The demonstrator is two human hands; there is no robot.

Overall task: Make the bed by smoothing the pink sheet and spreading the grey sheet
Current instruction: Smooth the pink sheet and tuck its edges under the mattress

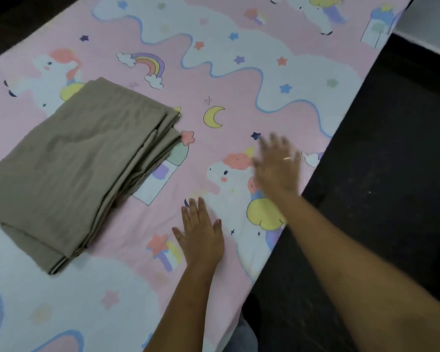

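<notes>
Head view, looking down across a bed. Nearest the viewer, two bare forearms reach in from the lower edge over the pink sheet [214, 80], which covers the bed and is printed with unicorns, clouds, stars, a rainbow and a crescent moon [213, 117]. The left hand [201, 232] lies palm down and flat on the pink sheet, fingers extended and close together, holding nothing; its fingertips rest at the lower margin of a printed unicorn [226, 181]. The right hand [277, 166] lies farther up and nearer the right edge of the bed, fingers spread and open, palm toward the sheet, with nothing gripped; it is motion-blurred, so contact with the fabric cannot be confirmed. A ring [287, 158] shows on one finger of this hand. To the left of both hands, and apart from them, the grey sheet [79, 171] rests folded in a thick rectangular stack on top of the pink sheet, its layered edges facing right and toward the viewer; in this light its colour reads as grey-brown. It partly covers a second printed unicorn and a printed castle. The pink sheet appears largely smooth around the hands and beyond them to the far end of the bed. Along the right side of the bed lies dark floor [391, 174].
</notes>
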